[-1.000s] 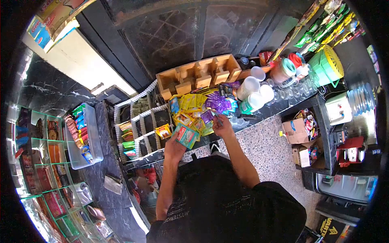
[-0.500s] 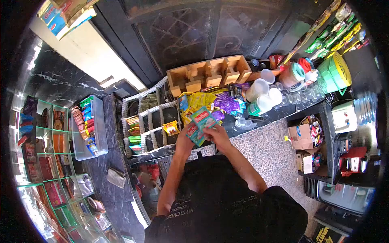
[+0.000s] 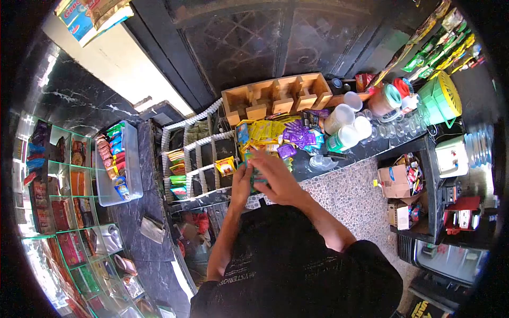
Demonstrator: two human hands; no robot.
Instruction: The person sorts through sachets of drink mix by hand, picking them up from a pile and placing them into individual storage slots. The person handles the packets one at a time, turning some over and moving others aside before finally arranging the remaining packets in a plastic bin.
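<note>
My left hand (image 3: 242, 184) is closed on green sachets (image 3: 258, 178), held in front of my chest at the counter's near edge. My right hand (image 3: 281, 181) lies over them, fingers stretched out and thumb apart, slightly blurred; it covers most of the sachets. Just beyond my hands is a loose pile of yellow sachets (image 3: 263, 130) and purple sachets (image 3: 300, 135). To the left, a white-edged divided rack (image 3: 197, 146) has a yellow packet (image 3: 226, 166) in a near compartment and sachets standing in others.
Behind the pile stands a wooden compartment box (image 3: 256, 112). Plastic tubs (image 3: 339, 117), glasses and a green bucket (image 3: 432, 100) line the right side of the counter. A clear bin (image 3: 135, 183) of packets sits at left, beside glass shelves (image 3: 58, 168). Cardboard boxes (image 3: 393, 181) rest on the right-hand shelf.
Half a second ago two green sachets were spread between both hands. Now they are together in my left hand, and my right hand has opened out over them.
</note>
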